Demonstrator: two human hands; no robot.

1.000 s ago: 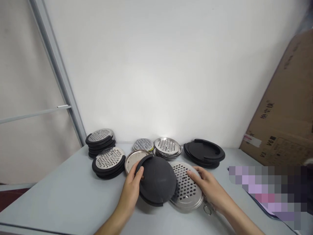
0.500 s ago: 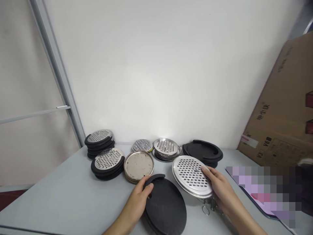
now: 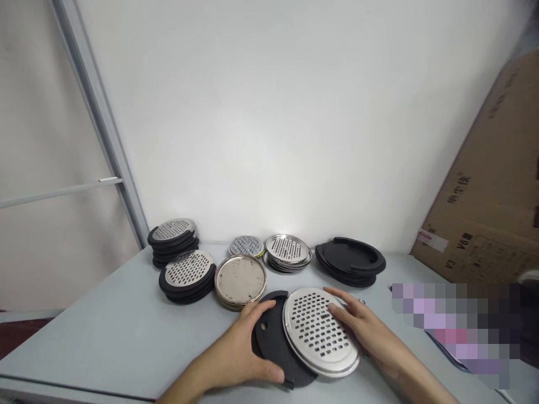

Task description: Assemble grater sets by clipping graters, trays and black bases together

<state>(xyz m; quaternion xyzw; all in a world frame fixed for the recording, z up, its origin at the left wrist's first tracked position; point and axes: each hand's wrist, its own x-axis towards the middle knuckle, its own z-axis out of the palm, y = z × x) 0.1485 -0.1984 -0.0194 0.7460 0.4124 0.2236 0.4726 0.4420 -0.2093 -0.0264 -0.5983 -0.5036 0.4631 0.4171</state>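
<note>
While the left hand [image 3: 240,353] clasps one black holder [image 3: 273,343] at the view's six o'clock, the right hand [image 3: 362,325] pinches one perforated disc [image 3: 320,330] at five; two black-rimmed stacks [image 3: 188,275] stand at eight.

grey table [image 3: 126,331] — stacked metal plates [image 3: 240,279]

Arrangement of stacks on a worktop [image 3: 126,331] before a wall [image 3: 273,123].
Rear row, left to right: the rear-left stack [image 3: 172,247], the small disc [image 3: 246,246], the disc stack [image 3: 287,251] and the holder stack [image 3: 348,261]. Before these, the front-left stack [image 3: 188,276] stands just beside the tray stack [image 3: 240,279] (the latter before the small disc). Nearest the viewer, the loose disc [image 3: 320,331] overlaps the right part of the loose holder [image 3: 273,343], with the left hand [image 3: 238,356] at the holder's left side and the right hand [image 3: 360,321] at the disc's right edge. A box [image 3: 484,196] stands far right.
</note>
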